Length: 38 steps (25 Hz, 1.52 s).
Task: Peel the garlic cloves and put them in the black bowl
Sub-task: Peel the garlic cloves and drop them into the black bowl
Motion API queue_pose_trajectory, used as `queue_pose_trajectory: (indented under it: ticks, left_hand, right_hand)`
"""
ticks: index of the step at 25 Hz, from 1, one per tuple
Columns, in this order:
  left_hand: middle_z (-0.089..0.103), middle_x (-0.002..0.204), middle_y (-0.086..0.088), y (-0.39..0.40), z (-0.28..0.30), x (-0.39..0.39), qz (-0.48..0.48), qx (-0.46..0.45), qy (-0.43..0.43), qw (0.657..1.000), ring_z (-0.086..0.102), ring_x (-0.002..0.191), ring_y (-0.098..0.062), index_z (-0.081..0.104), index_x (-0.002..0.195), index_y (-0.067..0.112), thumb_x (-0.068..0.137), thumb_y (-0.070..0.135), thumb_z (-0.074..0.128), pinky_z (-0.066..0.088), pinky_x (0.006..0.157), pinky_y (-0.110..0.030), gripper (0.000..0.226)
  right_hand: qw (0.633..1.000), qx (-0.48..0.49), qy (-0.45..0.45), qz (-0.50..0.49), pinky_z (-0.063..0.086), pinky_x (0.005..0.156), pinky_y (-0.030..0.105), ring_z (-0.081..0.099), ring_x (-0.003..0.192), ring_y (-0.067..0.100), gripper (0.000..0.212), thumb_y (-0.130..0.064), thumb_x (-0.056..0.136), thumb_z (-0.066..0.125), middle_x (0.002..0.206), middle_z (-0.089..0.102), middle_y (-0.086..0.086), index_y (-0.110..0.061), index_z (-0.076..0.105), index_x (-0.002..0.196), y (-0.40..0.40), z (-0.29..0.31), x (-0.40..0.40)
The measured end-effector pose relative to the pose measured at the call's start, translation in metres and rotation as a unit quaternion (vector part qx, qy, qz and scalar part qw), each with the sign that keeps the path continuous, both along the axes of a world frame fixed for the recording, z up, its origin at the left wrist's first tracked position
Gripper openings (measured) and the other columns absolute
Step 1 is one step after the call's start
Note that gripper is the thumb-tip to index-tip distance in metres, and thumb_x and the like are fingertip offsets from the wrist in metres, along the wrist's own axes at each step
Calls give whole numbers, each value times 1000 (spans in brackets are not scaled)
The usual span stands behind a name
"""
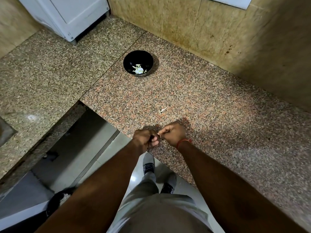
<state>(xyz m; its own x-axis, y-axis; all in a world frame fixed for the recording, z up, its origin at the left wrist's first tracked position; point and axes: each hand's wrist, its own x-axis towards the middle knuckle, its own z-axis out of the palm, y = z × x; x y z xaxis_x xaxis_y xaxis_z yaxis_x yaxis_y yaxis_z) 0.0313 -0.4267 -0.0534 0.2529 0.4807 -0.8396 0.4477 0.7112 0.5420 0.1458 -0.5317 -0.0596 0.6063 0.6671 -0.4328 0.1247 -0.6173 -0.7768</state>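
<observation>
A black bowl (138,63) stands on the granite counter (193,101), well beyond my hands, with several pale peeled garlic cloves (139,69) in its bottom. Both hands are close together over the counter's front corner. My left hand (144,139) is curled round a garlic clove (157,135) that is mostly hidden by its fingers. My right hand (173,135) pinches the clove's small pale tip or skin. A red thread is tied round my right wrist.
A scrap of garlic skin (163,110) lies on the counter between bowl and hands. A white appliance (67,15) stands at the back left. Tiled walls close the back and right. The counter's edge drops to the floor (107,158) just below my hands.
</observation>
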Motion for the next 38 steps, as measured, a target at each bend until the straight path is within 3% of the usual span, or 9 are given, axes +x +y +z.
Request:
queue_pose_trajectory:
  ticks: [13,17,20,24,27,30,38]
  left_hand:
    - [54,47,-3,-1,-3,7,18,-36,-24,999,46,36,-6,64,82,-3,100,0,58,49,38,-20,20]
    - [53,60,-6,1,0,5,26,-46,-50,997,44,43,-8,65,84,0,102,3,57,48,37,-19,19]
    - [51,58,-4,4,5,3,2,-37,-73,997,44,38,-7,62,81,1,100,3,56,44,35,-18,20]
    - [51,61,-7,8,11,1,-51,-4,-98,994,43,41,-11,61,75,2,96,-2,58,41,35,-21,21]
    - [50,61,-11,10,13,2,-94,32,-103,990,42,43,-16,61,69,2,93,-4,60,40,38,-22,25]
    - [52,58,-10,12,10,1,-130,58,-98,985,43,43,-18,62,69,3,94,0,61,40,40,-23,25]
    - [55,60,-12,14,7,10,-107,82,-75,988,43,45,-19,64,73,0,96,2,61,42,43,-28,23]
  right_hand:
    - [1000,9,-3,-19,59,76,25,72,77,7,22,-1,77,81,79,77,-9,-22,77,72,6,6,-2]
    - [994,49,83,-46,59,73,19,74,80,11,19,3,75,84,87,79,-1,-14,79,81,7,14,1]
    - [979,66,175,-86,63,73,31,74,81,19,20,6,78,81,92,78,8,-13,77,85,7,17,2]
    - [954,90,258,-123,63,67,33,72,77,22,17,6,80,80,92,77,12,-7,75,90,6,15,4]
    - [945,101,286,-122,63,67,34,73,80,21,29,8,80,79,99,78,10,-14,77,100,5,13,7]
    - [941,100,300,-119,64,66,33,71,80,25,24,8,81,77,99,76,16,-7,76,99,5,15,9]
    - [914,133,332,-192,63,67,31,71,80,21,23,8,83,75,95,77,12,1,73,104,4,9,9]
